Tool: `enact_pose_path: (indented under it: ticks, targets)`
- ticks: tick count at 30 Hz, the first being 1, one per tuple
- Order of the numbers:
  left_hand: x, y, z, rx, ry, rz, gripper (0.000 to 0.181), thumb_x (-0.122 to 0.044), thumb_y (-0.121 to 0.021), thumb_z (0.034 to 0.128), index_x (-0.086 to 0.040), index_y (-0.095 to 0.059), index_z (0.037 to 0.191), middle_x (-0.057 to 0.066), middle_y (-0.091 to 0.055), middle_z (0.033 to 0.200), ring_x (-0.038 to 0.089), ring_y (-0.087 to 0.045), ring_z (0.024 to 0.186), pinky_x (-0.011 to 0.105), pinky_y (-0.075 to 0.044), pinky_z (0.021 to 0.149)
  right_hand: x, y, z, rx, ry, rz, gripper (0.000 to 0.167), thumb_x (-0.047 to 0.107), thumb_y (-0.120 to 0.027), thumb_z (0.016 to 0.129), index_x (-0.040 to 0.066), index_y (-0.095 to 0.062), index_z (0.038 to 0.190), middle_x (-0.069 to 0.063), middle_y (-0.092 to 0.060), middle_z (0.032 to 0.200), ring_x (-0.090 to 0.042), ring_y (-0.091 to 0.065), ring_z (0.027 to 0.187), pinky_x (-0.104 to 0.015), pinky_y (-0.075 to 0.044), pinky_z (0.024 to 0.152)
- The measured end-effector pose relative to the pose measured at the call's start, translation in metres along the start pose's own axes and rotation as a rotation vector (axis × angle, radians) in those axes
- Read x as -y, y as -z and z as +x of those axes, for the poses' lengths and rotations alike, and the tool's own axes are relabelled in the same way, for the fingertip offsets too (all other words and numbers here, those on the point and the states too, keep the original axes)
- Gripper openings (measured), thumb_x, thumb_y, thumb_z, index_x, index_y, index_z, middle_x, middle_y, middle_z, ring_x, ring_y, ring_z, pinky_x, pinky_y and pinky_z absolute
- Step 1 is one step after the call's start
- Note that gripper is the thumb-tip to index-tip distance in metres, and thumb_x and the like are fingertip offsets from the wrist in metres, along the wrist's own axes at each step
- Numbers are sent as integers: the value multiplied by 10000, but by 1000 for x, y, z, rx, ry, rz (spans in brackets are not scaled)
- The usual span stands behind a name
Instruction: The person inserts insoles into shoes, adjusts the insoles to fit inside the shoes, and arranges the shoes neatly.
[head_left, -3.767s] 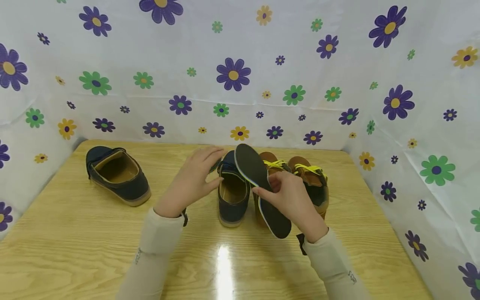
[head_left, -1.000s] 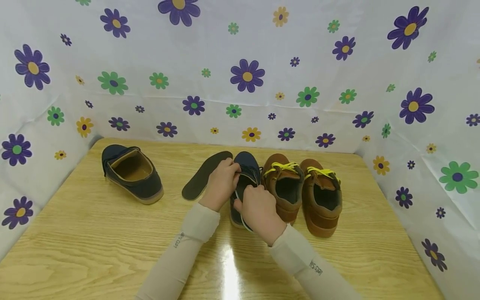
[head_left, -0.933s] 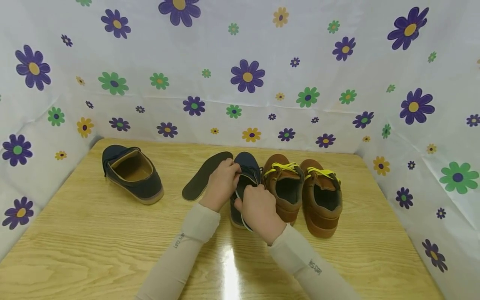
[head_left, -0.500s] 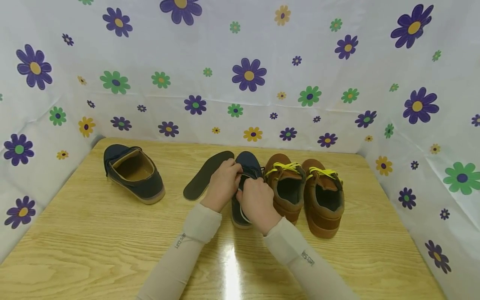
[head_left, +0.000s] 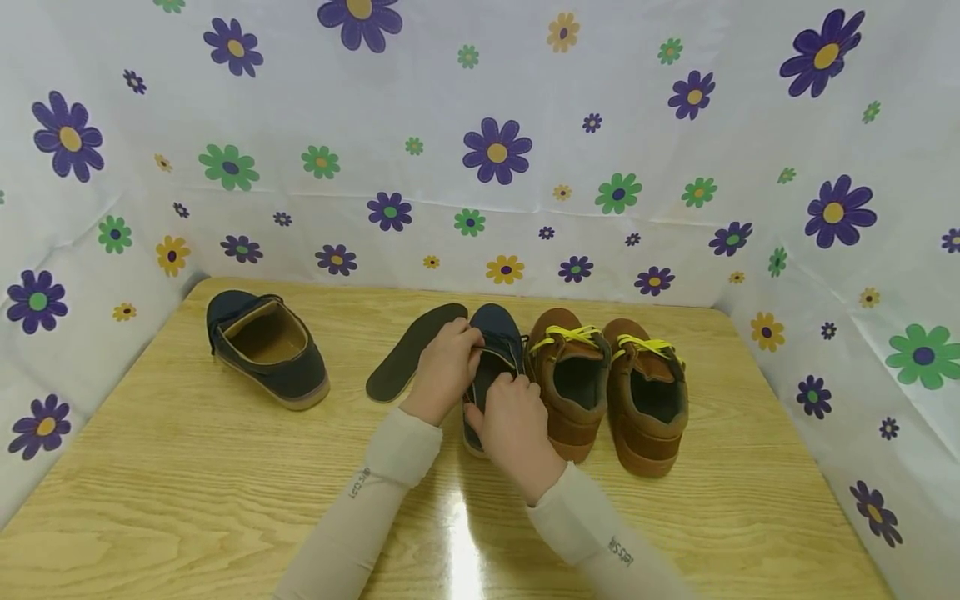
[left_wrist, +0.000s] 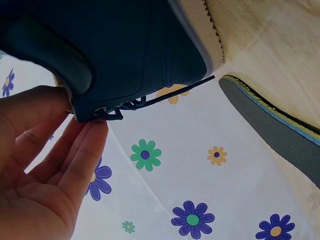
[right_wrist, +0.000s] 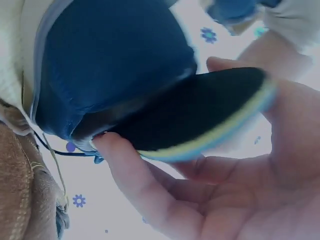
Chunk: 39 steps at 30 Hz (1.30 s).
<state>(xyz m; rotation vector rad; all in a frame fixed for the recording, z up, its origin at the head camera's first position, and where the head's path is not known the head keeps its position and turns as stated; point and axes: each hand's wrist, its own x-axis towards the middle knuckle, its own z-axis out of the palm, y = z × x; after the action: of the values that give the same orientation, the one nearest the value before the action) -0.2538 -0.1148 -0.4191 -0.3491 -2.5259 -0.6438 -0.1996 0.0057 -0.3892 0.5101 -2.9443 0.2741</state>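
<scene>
My left hand (head_left: 446, 367) pinches the upper edge of a navy lace-up shoe (head_left: 493, 321) near its laces, thumb on one side and fingertips on the other in the left wrist view. My right hand (head_left: 517, 425) grips a dark insole (right_wrist: 200, 110) with a yellow and blue edge. That insole slants into the opening of the navy shoe (right_wrist: 120, 55), its front part hidden inside and its heel end sticking out between my thumb and fingers. Left of this shoe, a second dark insole (head_left: 405, 358) lies flat on the table, close to my left hand.
The other navy shoe (head_left: 270, 350) stands at the table's left. Two brown shoes with yellow laces, one nearer (head_left: 573, 375) and one farther right (head_left: 648, 392), stand beside my right hand. Flowered cloth (head_left: 337, 108) encloses the wooden table (head_left: 225, 500) at the back and sides.
The insole has gone from above the brown shoe into the navy shoe's opening. My left hand has come onto that shoe's edge. Lately the right hand dipped forward, then drew back slightly.
</scene>
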Motion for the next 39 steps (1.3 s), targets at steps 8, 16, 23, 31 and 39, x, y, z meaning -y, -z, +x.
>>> enact_pose_path:
  ticks: [8, 16, 23, 31, 39]
  targets:
    - [-3, 2, -1, -5, -3, -1, 35, -15, -684, 874, -29, -670, 845, 86, -555, 866, 243, -570, 796, 335, -530, 675, -12, 11, -23, -8, -8, 174, 538, 333, -768, 819, -149, -604, 993, -206, -560, 810, -341, -583, 746, -395, -524, 642]
    - [-1, 1, -1, 20, 23, -8, 33, -29, -693, 871, -5, -672, 864, 87, -564, 879, 245, -573, 814, 333, -527, 686, -19, 9, -9, -15, 27, 306, 321, 252, -762, 837, -16, -610, 747, -115, -512, 703, -260, -510, 658, -329, -429, 557]
    - [-1, 3, 0, 40, 30, -11, 39, -39, -664, 897, -6, -679, 882, 87, -570, 896, 248, -577, 837, 336, -527, 703, -23, 3, 9, -48, 30, 394, 243, 179, -734, 860, -27, -654, 761, -107, -584, 708, -243, -566, 627, -304, -451, 537]
    - [-3, 4, 2, 42, 35, -3, 34, -26, -676, 883, -17, -689, 913, 89, -581, 921, 254, -586, 868, 344, -534, 720, -21, -8, 27, -41, 29, 377, 278, 163, -729, 862, 16, -626, 650, -69, -556, 603, -195, -534, 525, -250, -394, 450]
    - [-2, 3, 1, 36, 43, 8, 40, -42, -673, 890, -20, -695, 916, 86, -583, 926, 256, -591, 884, 346, -536, 728, -20, -17, 30, -14, 85, 313, 428, 148, -770, 823, 93, -542, 464, -7, -470, 452, -239, -531, 554, -287, -412, 528]
